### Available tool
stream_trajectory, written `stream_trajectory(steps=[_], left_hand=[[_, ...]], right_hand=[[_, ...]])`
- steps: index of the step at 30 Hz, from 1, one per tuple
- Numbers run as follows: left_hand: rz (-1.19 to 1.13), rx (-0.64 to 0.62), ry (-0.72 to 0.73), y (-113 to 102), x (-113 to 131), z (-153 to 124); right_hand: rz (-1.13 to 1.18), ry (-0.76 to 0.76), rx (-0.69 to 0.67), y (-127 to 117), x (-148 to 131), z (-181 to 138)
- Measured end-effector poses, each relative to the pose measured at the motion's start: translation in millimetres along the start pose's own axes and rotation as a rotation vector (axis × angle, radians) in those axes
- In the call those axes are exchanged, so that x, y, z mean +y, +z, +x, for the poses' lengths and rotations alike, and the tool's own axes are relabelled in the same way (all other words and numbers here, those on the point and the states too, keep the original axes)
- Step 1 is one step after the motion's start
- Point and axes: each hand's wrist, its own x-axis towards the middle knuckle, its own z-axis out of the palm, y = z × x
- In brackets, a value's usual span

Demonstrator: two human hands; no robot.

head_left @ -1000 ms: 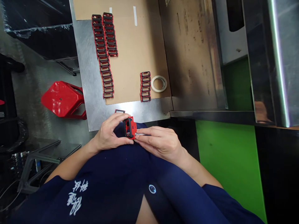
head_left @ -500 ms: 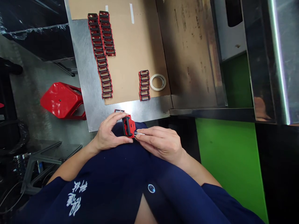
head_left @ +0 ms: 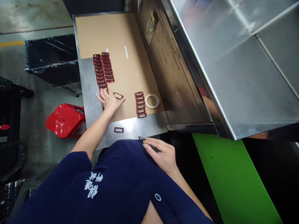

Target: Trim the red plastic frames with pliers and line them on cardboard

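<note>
My left hand [head_left: 110,102] reaches over the cardboard with its fingers spread around a red-and-black plastic frame [head_left: 118,95]. The thumb is at the frame's right end; the hand hides its left end. Just beyond the fingertips, two rows of matching frames [head_left: 99,73] lie side by side, the left row partly covered by the hand. Close to my body, my right hand [head_left: 161,152] pinches a small shiny metal tool [head_left: 141,138] that looks like a nail clipper, with a yellow spot near it. A single frame [head_left: 119,129] lies flat on the metal table edge between the hands.
A shorter row of frames [head_left: 140,105] lies right of the middle, beside a roll of tape [head_left: 152,101]. Cardboard [head_left: 130,77] covers most of the metal table [head_left: 88,93]. An upright panel [head_left: 173,71] bounds the right side. A red stool [head_left: 64,120] stands on the floor at left.
My left hand has moved from in front of my body out to the rows, carrying the frame. My right hand stays near my body with the tool. The camera view has shifted.
</note>
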Motion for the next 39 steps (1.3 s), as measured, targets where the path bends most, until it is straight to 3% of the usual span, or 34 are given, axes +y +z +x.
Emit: stream_trajectory(steps=[3,6,8,11,14,16,19,24,27,30,32,36,39], left_hand=[[0.165,-0.024,-0.131,37,5,65],[0.263,-0.065,-0.184,56,5,92],[0.293,-0.032,-0.154,60,2,93],[0.328,0.026,0.028,57,-10,85],[0.363,-0.010,0.245,51,-28,83],[0.371,-0.036,0.310,47,-38,89],[0.370,-0.043,0.315,46,-44,101],[0.361,-0.088,0.287,44,-34,121],[0.347,-0.079,0.265,37,-25,123],[0.295,-0.087,0.258,22,-20,100],[0.192,-0.228,0.355,10,-23,62],[0.039,-0.615,0.587,-3,-45,-43],[-0.008,-0.721,0.543,-1,-62,-99]], right_hand=[[-0.004,-0.010,0.046,-1,4,-6],[-0.028,0.014,0.095,-4,7,-11],[-0.051,0.032,0.130,-4,9,-14],[-0.061,0.047,0.151,-2,13,-16],[-0.045,0.053,0.150,2,16,-16],[-0.033,0.051,0.141,4,16,-15],[-0.016,0.047,0.120,5,15,-15],[-0.001,0.061,0.060,6,18,-21],[0.044,0.182,-0.097,3,22,-25],[0.104,0.386,-0.333,-10,25,-26],[0.102,0.506,-0.437,-21,28,-26],[0.043,0.596,-0.472,-33,32,-24],[0.048,0.543,-0.467,-27,33,-17]])
